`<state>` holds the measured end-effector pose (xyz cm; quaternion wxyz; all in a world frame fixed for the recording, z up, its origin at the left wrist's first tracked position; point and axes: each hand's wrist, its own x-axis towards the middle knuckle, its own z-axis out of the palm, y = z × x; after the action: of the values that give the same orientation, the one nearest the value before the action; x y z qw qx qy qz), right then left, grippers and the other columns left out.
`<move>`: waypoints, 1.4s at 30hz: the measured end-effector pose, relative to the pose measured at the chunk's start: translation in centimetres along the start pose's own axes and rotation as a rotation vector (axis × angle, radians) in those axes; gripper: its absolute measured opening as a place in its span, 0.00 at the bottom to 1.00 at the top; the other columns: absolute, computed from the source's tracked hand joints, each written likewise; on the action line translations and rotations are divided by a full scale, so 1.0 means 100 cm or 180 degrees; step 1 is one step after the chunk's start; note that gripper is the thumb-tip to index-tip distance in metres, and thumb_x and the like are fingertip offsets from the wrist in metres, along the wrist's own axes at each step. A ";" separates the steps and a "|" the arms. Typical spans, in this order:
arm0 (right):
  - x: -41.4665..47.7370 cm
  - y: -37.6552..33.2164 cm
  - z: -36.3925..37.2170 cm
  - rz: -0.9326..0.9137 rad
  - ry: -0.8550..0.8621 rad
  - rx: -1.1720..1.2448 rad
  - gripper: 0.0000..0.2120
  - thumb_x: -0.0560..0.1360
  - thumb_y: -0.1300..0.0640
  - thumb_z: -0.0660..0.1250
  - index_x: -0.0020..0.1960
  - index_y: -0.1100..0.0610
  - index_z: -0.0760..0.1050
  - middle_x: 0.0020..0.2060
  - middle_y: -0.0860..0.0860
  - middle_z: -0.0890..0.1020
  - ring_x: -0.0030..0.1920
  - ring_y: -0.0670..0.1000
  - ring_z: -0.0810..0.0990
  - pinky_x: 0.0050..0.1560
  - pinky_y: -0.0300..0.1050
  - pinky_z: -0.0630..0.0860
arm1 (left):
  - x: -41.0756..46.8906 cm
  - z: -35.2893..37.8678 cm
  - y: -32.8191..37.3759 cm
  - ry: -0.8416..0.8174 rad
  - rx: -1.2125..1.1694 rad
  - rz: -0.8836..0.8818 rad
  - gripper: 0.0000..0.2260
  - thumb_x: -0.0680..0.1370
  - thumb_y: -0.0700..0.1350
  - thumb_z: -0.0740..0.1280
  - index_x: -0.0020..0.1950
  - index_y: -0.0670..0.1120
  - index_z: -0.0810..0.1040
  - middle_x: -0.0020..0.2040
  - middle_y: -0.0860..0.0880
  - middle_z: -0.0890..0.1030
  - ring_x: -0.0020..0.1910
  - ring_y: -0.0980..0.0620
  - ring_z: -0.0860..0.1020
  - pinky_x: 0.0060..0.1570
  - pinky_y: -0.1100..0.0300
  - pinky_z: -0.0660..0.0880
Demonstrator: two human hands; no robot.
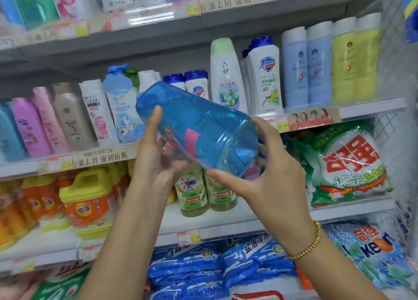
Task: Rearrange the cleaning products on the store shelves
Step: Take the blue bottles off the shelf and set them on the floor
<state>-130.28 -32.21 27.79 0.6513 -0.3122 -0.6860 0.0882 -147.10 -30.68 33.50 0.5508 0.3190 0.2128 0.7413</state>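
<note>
Clearly the blue bottle is off the shelves and in the air, carried in front of the middle shelf and tilted, with its neck toward ten o'clock and its base toward four o'clock, turned partly to the camera. Both hands share it, most likely because it is bulky and smooth. The left hand cradles the body from below at seven o'clock, its thumb laid straight up the side and its fingers curled behind the plastic. The right hand cups the base at four o'clock, with its thumb hooked under the bottom edge and its fingers wrapped over the far rim. Such a tilt suits checking the label or turning the bottle before it goes into a slot — that is a judgement only.

The bottle is see-through blue plastic, wide at the base and narrowing to the neck, with a pink patch of label on its lower side; the cap is hidden. At six o'clock of it stand green bottles on the lower shelf, with bare board beside them — a likely place for it. Yellow jugs sit at eight o'clock and a detergent bag at three o'clock.
</note>
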 end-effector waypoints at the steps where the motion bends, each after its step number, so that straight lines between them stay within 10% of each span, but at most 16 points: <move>1: 0.000 -0.001 -0.004 0.0071 -0.0027 0.0084 0.45 0.58 0.32 0.73 0.70 0.44 0.63 0.60 0.38 0.77 0.59 0.41 0.77 0.57 0.49 0.78 | -0.002 0.003 -0.001 0.0056 -0.0012 -0.0073 0.28 0.67 0.54 0.75 0.62 0.43 0.75 0.55 0.40 0.83 0.50 0.37 0.83 0.47 0.37 0.79; 12: 0.003 0.003 -0.063 0.0537 -0.0148 0.1470 0.07 0.75 0.60 0.66 0.50 0.59 0.81 0.44 0.50 0.86 0.47 0.47 0.84 0.47 0.38 0.80 | -0.013 0.012 -0.004 -0.0238 -0.0122 -0.0884 0.31 0.67 0.60 0.75 0.66 0.48 0.75 0.61 0.44 0.80 0.56 0.39 0.80 0.57 0.36 0.74; 20: 0.032 0.013 -0.114 0.1443 -0.1054 0.1278 0.13 0.78 0.51 0.63 0.45 0.59 0.80 0.42 0.55 0.86 0.43 0.52 0.84 0.42 0.39 0.81 | 0.002 0.009 -0.049 -0.0657 -0.0065 -0.1379 0.26 0.73 0.62 0.66 0.68 0.51 0.74 0.61 0.45 0.80 0.58 0.41 0.80 0.56 0.41 0.75; 28: 0.050 0.031 -0.137 0.1547 -0.1110 -0.0262 0.34 0.57 0.31 0.68 0.58 0.47 0.76 0.53 0.45 0.81 0.50 0.43 0.82 0.53 0.43 0.79 | 0.000 0.024 -0.136 -0.0611 0.1429 -0.0125 0.22 0.62 0.54 0.74 0.53 0.48 0.79 0.45 0.51 0.85 0.43 0.52 0.83 0.44 0.58 0.77; 37: -0.016 0.130 -0.155 0.2206 -0.0725 -0.0613 0.35 0.58 0.48 0.81 0.60 0.51 0.71 0.51 0.45 0.81 0.50 0.43 0.81 0.53 0.44 0.79 | -0.025 0.025 -0.290 -0.1123 0.2191 -0.0066 0.31 0.61 0.42 0.81 0.57 0.48 0.68 0.48 0.49 0.79 0.35 0.60 0.80 0.32 0.64 0.77; 42: -0.065 0.185 -0.183 0.2546 -0.0071 -0.0906 0.37 0.56 0.53 0.83 0.60 0.52 0.67 0.50 0.42 0.77 0.54 0.46 0.78 0.51 0.41 0.76 | -0.033 0.015 -0.366 -0.1554 0.2416 -0.0111 0.37 0.58 0.42 0.82 0.59 0.61 0.67 0.54 0.55 0.80 0.50 0.63 0.80 0.44 0.66 0.78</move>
<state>-107.38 -26.39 15.06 0.5087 -0.6396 -0.5232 0.2418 -120.52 -22.83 9.33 0.4413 0.6603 0.3387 0.5045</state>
